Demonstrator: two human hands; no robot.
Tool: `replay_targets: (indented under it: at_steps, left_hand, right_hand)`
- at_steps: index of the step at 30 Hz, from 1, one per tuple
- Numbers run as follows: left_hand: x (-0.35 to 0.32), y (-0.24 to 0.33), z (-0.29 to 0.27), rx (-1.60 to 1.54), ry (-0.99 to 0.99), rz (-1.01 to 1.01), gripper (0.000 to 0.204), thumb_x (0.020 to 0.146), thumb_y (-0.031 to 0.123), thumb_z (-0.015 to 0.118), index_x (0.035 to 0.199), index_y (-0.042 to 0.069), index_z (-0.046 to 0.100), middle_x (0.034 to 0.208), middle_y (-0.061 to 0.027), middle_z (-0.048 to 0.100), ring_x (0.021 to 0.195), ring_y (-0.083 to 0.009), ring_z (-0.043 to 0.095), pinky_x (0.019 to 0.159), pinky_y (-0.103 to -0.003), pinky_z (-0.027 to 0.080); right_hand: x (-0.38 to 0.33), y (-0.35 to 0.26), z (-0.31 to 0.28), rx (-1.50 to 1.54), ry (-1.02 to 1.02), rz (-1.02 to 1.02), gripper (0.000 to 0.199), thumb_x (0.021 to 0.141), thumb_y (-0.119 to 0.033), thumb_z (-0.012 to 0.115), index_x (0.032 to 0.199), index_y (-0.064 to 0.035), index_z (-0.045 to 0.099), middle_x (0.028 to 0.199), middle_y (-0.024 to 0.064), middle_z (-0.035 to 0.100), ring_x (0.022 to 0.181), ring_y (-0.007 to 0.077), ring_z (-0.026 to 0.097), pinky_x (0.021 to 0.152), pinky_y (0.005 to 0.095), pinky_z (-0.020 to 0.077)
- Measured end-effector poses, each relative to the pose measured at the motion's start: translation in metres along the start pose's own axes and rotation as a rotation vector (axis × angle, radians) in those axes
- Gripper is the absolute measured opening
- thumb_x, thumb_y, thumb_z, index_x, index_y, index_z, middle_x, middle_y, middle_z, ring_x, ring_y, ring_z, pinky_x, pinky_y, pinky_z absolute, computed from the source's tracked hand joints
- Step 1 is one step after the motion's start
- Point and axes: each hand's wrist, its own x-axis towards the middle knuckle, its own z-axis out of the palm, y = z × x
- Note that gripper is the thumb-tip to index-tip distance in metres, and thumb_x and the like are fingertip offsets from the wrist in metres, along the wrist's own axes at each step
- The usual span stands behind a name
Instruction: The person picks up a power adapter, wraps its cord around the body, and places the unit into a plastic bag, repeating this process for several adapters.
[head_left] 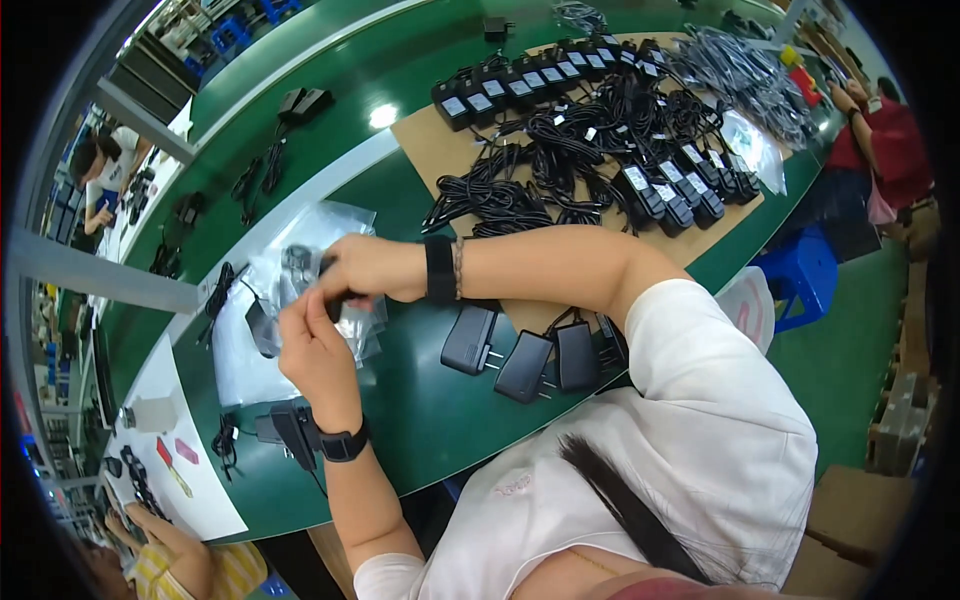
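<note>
My left hand (316, 345) has its fingers pinched together over the clear plastic bags (250, 360). Close above it, my right hand (372, 268) is curled around a dark piece that looks like a black power adapter (337, 300); its shape is partly hidden by fingers and blur. The two hands nearly meet, with thin clear plastic around and beneath them. A cable coil (297, 258) shows through the plastic beside my right fingers. Below my left wrist lies another black adapter (292, 430). Several plug adapters (523, 368) rest to the right, under my right forearm.
Black adapters (500, 88) and bundled cables (570, 140) cover a cardboard sheet (425, 140) on the green table. Bagged cables (745, 85) are heaped at the far right. A blue stool (805, 275) stands right of the table. Other people work at the far left, lower left and right.
</note>
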Motion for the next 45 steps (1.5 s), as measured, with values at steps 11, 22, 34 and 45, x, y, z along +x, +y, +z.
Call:
replay_targets:
  at_steps: [11,22,34,45]
  left_hand:
    - [0.003,0.043,0.022,-0.268,0.016,0.061,0.011,0.087,0.015,0.054,0.082,0.004,0.055,0.067,-0.0167,0.057,0.059,-0.0362,0.057,0.048,-0.04,0.042]
    - [0.075,-0.037,-0.054,-0.189,-0.061,-0.214,0.065,0.078,0.039,0.065,0.12,-0.004,0.042,0.11,-0.0156,0.053,0.097,-0.0238,0.051,0.089,-0.031,0.038]
    - [0.014,-0.034,0.004,-1.455,-0.165,-0.812,0.021,0.084,0.015,0.06,0.101,0.003,0.056,0.093,-0.0021,0.059,0.085,-0.0121,0.056,0.077,-0.029,0.046]
    - [0.019,-0.053,-0.009,-1.456,0.185,-0.819,0.025,0.077,0.002,0.063,0.1,0.004,0.054,0.093,-0.0039,0.059,0.086,-0.015,0.057,0.079,-0.031,0.046]
  right_hand:
    - [0.011,-0.009,0.003,0.081,0.163,-0.46,0.068,0.08,-0.018,0.066,0.131,-0.001,0.024,0.109,0.0081,0.049,0.092,0.0145,0.051,0.078,0.0286,0.0465]
    - [-0.013,-0.031,0.016,-0.29,-0.055,-0.375,0.056,0.085,-0.025,0.056,0.13,-0.0004,0.034,0.085,0.0029,0.053,0.068,0.0088,0.049,0.062,0.0228,0.0425]
    - [0.016,0.014,-0.002,-1.08,0.146,-0.813,0.043,0.08,-0.024,0.061,0.109,0.0035,0.046,0.104,0.0187,0.045,0.095,0.0326,0.044,0.085,0.0398,0.0368]
    - [0.01,-0.019,-0.022,-0.06,0.394,-0.348,0.056,0.09,-0.036,0.046,0.137,-0.0131,0.026,0.121,0.0143,0.048,0.115,0.0244,0.043,0.097,0.0397,0.0325]
